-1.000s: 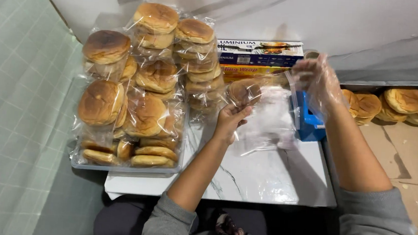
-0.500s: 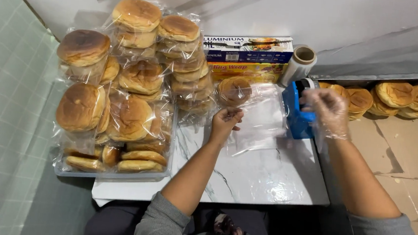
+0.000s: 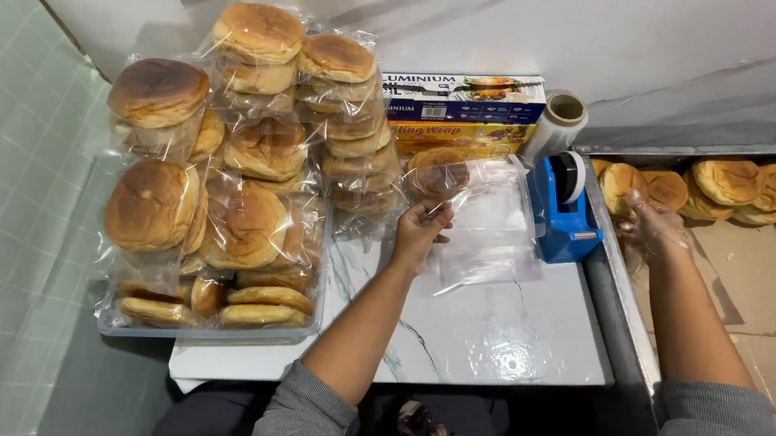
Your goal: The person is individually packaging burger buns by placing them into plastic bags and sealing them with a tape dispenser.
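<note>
My left hand [image 3: 420,228] pinches the edge of a clear plastic bag [image 3: 484,230] that holds one round bun [image 3: 436,171] and lies on the white marble tabletop [image 3: 490,332]. My right hand [image 3: 650,228], in a thin clear glove, reaches over the metal edge to the right and rests at the loose buns [image 3: 626,183] on brown cardboard. I cannot tell whether it grips one. A blue tape dispenser [image 3: 566,209] stands between my two hands.
Stacks of bagged buns [image 3: 254,161] fill a tray [image 3: 204,331] at the left. Flat wrap boxes [image 3: 464,99] and a roll of clear film [image 3: 557,121] stand against the back wall. More loose buns [image 3: 741,186] lie at the far right.
My right hand has moved from above the bag, past the tape dispenser, down to the loose buns on the right. My left hand keeps hold of the bag.
</note>
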